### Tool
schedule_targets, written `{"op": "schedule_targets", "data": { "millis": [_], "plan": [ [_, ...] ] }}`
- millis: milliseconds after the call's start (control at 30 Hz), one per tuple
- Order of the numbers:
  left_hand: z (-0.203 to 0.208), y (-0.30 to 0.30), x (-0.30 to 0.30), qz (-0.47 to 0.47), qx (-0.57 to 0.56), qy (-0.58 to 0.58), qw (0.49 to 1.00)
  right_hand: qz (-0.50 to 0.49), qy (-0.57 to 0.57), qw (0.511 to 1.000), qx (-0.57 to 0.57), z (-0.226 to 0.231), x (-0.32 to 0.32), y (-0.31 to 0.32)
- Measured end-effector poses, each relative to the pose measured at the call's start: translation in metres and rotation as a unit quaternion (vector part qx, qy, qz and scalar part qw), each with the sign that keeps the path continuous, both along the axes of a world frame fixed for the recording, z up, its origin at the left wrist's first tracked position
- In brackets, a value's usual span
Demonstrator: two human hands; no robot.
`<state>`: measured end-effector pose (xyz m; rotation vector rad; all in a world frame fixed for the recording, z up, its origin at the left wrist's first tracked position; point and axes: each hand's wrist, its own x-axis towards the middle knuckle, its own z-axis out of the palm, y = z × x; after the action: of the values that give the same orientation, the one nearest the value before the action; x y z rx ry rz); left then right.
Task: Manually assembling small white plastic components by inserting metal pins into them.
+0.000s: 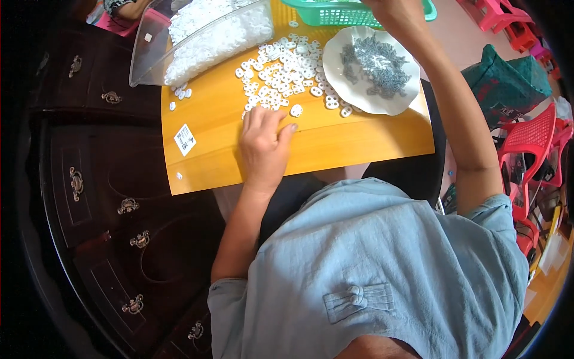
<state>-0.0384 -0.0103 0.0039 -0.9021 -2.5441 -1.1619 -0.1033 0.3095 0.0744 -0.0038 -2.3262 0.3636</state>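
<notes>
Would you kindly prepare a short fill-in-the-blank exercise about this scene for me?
1. The basket is colored ____.
2. The clear tub lies to the ____ of the plate.
3. The hand nearer the basket is the person's ____ one.
4. The loose pieces on the table are colored ____.

Missing words: green; left; right; white.

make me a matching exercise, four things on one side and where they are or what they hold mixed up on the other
Things:
1. left hand
2. right hand
3. plate
4. clear bin

Places and states:
a. holds small grey pieces
b. heaped with white pieces
c. by the green basket, partly cut off
d. at the near edge of the scattered pieces

Pairs: 1-d, 2-c, 3-a, 4-b
</notes>
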Motion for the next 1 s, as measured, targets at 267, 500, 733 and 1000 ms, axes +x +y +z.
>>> {"op": "schedule_targets", "data": {
  "millis": [267,500,733,1000],
  "plan": [
    [-0.002,0.021,-0.016,-0.015,-0.097,-0.004,0.995,0.157,0.039,0.987,0.020,0.003,0.094,-0.045],
    [-0.004,0.021,-0.013,-0.051,0.011,-0.047,0.998,0.050,-0.154,0.975,0.150,-0.048,0.104,-0.013],
    [0.002,0.020,-0.019,-0.023,0.128,-0.166,0.978,0.075,-0.192,0.964,0.169,-0.063,0.088,-0.022],
    [-0.002,0.012,-0.024,-0.040,-0.016,0.007,0.999,0.052,-0.221,0.960,0.163,-0.064,0.082,-0.027]
  ]
}}
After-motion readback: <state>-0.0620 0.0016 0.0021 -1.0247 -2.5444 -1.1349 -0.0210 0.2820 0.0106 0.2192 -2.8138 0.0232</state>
